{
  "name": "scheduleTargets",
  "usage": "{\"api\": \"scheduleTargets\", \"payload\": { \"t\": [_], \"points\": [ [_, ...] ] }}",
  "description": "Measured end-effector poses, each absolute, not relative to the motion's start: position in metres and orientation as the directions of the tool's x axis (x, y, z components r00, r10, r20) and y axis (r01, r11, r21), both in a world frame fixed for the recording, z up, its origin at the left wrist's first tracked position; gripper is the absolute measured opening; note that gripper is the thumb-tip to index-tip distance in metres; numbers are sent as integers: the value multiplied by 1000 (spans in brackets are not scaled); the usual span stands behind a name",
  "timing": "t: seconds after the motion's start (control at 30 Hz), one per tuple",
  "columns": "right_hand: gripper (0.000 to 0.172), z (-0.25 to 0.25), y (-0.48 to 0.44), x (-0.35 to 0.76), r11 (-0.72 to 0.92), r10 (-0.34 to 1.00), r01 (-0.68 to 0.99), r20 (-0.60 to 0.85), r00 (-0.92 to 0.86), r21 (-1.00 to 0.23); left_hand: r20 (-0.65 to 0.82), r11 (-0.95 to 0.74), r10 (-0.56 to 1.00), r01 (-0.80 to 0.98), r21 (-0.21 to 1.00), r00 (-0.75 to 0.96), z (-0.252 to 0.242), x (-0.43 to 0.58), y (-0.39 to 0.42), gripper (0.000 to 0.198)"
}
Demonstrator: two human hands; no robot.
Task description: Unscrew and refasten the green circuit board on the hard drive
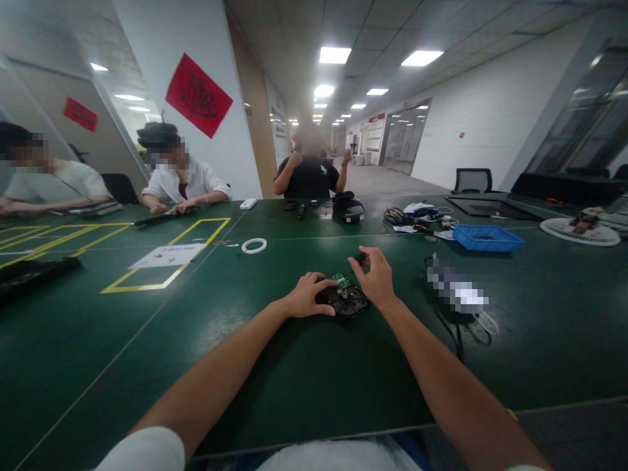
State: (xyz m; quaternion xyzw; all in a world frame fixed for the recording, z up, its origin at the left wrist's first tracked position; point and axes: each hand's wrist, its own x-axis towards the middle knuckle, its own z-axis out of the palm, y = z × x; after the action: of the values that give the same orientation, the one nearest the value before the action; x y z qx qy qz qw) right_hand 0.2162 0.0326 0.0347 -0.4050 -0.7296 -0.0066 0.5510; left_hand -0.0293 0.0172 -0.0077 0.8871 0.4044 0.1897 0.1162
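Observation:
A black, squarish electronic device [349, 303] lies on the green table in front of me, its inside exposed and a green circuit board [342, 281] along its far side. My left hand [308, 296] grips the device's left side, index finger over the board and thumb along the near edge. Just beyond its right corner, my right hand [375, 278] is raised slightly with thumb and fingers curled together. Between those fingertips shows a small dark piece [362, 258], too dim to name.
On the right are a blue tray [488, 239], tangled cables [395, 216], a blurred-out item with a cord [458, 291] and a white round grille [579, 231]. A white ring [254, 246] and a paper sheet [167, 256] lie left. Several people sit across the table.

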Motion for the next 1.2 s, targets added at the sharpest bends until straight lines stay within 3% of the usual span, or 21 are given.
{"api": "scheduleTargets", "payload": {
  "t": [0.2, 0.4, 0.6, 0.93, 1.2],
  "points": [
    [33, 39, 29, 215, 695, 554, 611, 824, -118, -380, 266, -649, 759, 660, 378, 594, -8, -30, 17, 91],
    [32, 36, 32, 216, 697, 563, 584, 822, -87, -416, 260, -642, 764, 653, 401, 591, -5, -31, 16, 86],
    [29, 41, 25, 216, 685, 563, 613, 820, -104, -393, 285, -628, 775, 631, 456, 565, -3, -32, 16, 65],
    [37, 29, 37, 214, 692, 583, 542, 812, -31, -476, 344, -454, 887, 454, 767, 308, -25, -37, 43, 37],
    [34, 35, 30, 216, 707, 544, 596, 831, -115, -380, 350, -458, 887, 493, 740, 300, -29, -41, 46, 29]
  ]
}}
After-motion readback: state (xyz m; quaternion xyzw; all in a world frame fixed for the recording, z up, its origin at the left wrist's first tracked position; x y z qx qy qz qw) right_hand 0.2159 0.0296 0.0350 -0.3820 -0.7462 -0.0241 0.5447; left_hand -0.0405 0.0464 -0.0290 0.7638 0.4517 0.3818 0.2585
